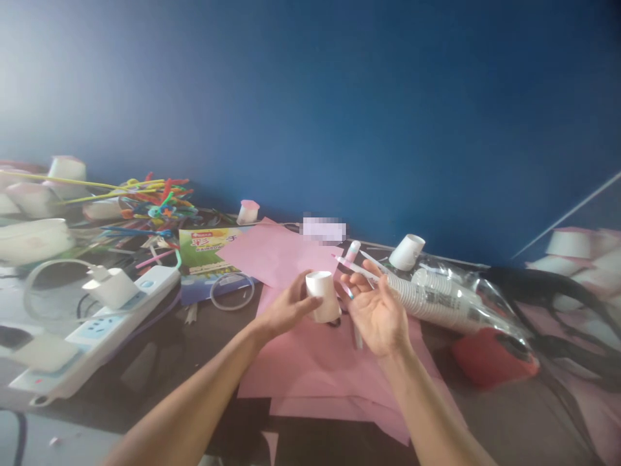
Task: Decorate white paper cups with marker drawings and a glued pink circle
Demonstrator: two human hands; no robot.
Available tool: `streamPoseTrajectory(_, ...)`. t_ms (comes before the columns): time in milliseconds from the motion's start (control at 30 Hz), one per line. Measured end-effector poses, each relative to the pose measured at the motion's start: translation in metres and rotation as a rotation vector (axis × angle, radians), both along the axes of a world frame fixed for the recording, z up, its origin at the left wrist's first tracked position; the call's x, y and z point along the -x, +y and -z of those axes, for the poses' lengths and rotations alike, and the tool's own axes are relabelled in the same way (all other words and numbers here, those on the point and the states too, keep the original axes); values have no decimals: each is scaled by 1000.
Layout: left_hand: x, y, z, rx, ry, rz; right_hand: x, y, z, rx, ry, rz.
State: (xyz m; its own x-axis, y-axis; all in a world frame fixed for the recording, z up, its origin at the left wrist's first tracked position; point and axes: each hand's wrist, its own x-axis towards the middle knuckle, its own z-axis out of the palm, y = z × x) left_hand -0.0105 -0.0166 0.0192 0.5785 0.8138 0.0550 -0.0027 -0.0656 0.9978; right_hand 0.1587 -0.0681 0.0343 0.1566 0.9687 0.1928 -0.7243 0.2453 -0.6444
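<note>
My left hand (294, 301) grips a white paper cup (324, 304) by its left side, with the cup's open rim facing up. To the right of the cup, my right hand (378, 310) is turned palm up with its fingers apart and curled a little, holding nothing. Pink paper sheets (310, 369) lie beneath both hands. Just beyond the right fingers are a pink-tipped marker (352, 264) and a glue stick (353, 251). A long stack of paper cups (427, 301) in clear plastic lies beside the right hand.
A white power strip (111, 323) with plugs and a bundle of colourful pipe cleaners (160, 200) are on the left. Behind stand a loose white cup (406, 252) and a pink-topped cup (248, 211), near the blue wall (310, 110). A red object (495, 359) lies right.
</note>
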Motion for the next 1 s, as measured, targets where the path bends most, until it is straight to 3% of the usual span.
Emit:
streamPoseTrajectory(133, -4, -7, -4, 78, -175, 135, 4, -4, -2, -38, -30, 1)
streamPoseTrajectory(233, -7, -11, -6, 80, -242, 132, 9, -8, -3, -44, -100, -21)
streamPoseTrajectory(467, -5, -12, -12, 121, -105, 41, 8, -10, -6, -158, -216, 181)
streamPoseTrajectory(600, -6, -9, -7, 71, -64, 24, 8, -12, -1, -58, -294, 289)
streamPoseTrajectory(767, -8, -5, 3, 29, -34, 19, 13, -11, 2, -151, -408, 278)
streamPoseTrajectory(1000, -9, -8, 5, -43, 13, 4, 15, -20, 8, -129, -827, 426)
